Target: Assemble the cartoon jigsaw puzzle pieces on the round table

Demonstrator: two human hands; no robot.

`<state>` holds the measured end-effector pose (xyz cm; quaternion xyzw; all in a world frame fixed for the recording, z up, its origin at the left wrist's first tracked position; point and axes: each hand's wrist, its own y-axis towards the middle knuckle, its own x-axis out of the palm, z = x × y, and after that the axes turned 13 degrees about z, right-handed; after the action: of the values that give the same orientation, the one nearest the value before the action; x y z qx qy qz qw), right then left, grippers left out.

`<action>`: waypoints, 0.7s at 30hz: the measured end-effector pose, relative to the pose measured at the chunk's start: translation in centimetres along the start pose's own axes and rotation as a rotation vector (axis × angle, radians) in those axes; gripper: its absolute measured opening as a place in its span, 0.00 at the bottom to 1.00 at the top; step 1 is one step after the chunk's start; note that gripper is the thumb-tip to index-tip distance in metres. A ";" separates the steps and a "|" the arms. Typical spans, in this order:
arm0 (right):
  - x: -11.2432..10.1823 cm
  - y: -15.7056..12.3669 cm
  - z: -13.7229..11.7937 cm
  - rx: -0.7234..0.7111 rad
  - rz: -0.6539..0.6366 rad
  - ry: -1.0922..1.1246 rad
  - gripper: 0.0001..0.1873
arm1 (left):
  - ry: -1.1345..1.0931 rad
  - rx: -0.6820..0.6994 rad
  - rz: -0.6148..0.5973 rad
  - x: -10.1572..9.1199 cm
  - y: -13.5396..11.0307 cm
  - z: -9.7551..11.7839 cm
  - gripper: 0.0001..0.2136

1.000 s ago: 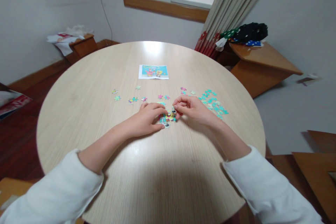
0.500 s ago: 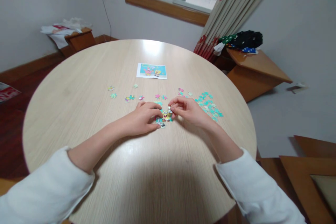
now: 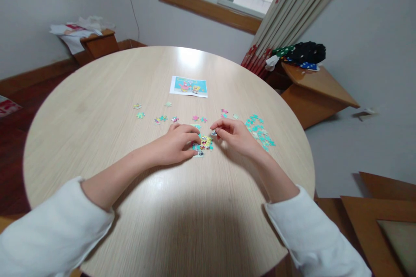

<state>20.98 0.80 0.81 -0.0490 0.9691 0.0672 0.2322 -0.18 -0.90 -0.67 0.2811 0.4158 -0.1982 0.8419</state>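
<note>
A partly joined jigsaw puzzle (image 3: 205, 141), with a yellow cartoon face on it, lies flat on the table between my hands. My left hand (image 3: 182, 143) rests at its left side, fingers bent and thumb apart, the fingertips touching its left edge and covering part of it. Just off the puzzle's upper right, my right hand (image 3: 232, 135) pinches a small puzzle piece (image 3: 213, 133) between thumb and forefinger, slightly above the table. The piece shows some white and dark print; the fingers hide the rest.
Loose turquoise pieces (image 3: 260, 132) lie in a heap to the right. Pink pieces (image 3: 195, 118) and yellow-blue pieces (image 3: 160, 119) are scattered beyond my hands. Farther back is a printed reference picture (image 3: 189, 86). All lie on a round wooden table (image 3: 156, 220).
My right hand has drawn the piece slightly up and away from the puzzle and turned it, uncovering the yellow face. My left hand stays at the puzzle's left side. The view has shifted slightly.
</note>
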 end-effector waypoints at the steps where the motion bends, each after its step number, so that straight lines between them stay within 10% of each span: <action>1: 0.0 0.0 0.0 -0.008 0.009 -0.023 0.07 | 0.003 -0.001 0.002 0.0 0.0 0.0 0.11; 21: 0.2 -0.6 0.3 0.022 -0.076 -0.021 0.04 | 0.141 -0.032 0.067 0.2 0.1 -0.6 0.14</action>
<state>20.99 0.24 0.42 -0.0825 0.9647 0.0484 0.2454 -0.34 -0.45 -1.03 0.2944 0.4675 -0.1428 0.8212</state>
